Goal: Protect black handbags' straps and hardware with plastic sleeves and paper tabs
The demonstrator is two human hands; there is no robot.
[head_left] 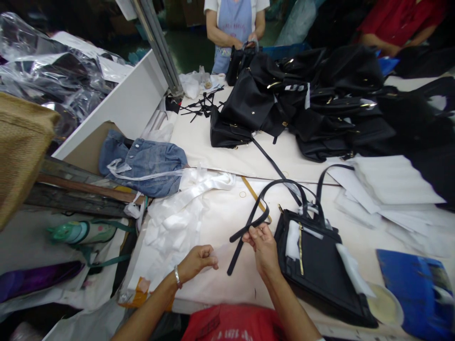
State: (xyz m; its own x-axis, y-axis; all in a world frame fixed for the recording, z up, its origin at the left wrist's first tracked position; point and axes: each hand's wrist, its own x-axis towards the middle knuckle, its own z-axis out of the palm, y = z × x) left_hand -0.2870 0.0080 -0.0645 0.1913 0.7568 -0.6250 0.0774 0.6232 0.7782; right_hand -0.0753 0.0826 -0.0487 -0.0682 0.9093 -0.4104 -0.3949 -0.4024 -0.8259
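My right hand point(263, 246) pinches a black bag strap point(254, 227) between thumb and fingers, close to its loose ends. The strap loops back toward a black handbag point(316, 255), which lies tilted on the table just right of that hand. The bag has a gold zipper point(300, 248) and white wrapping point(293, 240) on its front. To the left, my left hand point(199, 261), with a silver bracelet at the wrist, is closed with fingertips together. Something thin and see-through may be in it; I cannot make it out.
Black bags point(249, 102) are heaped across the far table. White tissue strips point(174, 227) and a denim garment point(145, 161) lie left. Paper sheets point(394, 180) and a blue pouch point(415, 289) lie right. A co-worker in an apron point(232, 23) handles a bag opposite; another wears red point(401, 23).
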